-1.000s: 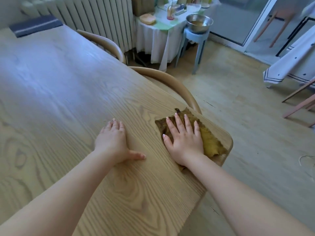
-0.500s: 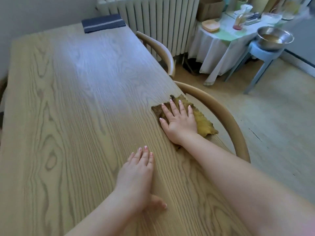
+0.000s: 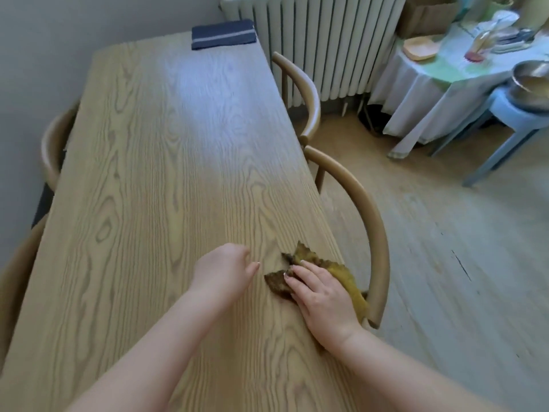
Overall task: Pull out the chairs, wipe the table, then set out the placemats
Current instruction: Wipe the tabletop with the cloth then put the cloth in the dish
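A long wooden table runs away from me. My right hand lies flat on a crumpled yellow-brown cloth at the table's right edge, its fingers straight and pressing down. My left hand hovers just left of the cloth with its fingers loosely curled, holding nothing. A folded stack of dark blue placemats lies at the far end of the table. Two curved-back wooden chairs stand along the right side, a near chair and a far chair.
Another chair back shows at the table's left side by the wall. A radiator stands behind. At the back right are a cloth-covered small table with dishes and a blue stool carrying a metal bowl.
My right hand has drawn the cloth back along the table's right edge towards me, and the cloth has bunched up. My left hand has lifted off the table and come closer to the cloth.
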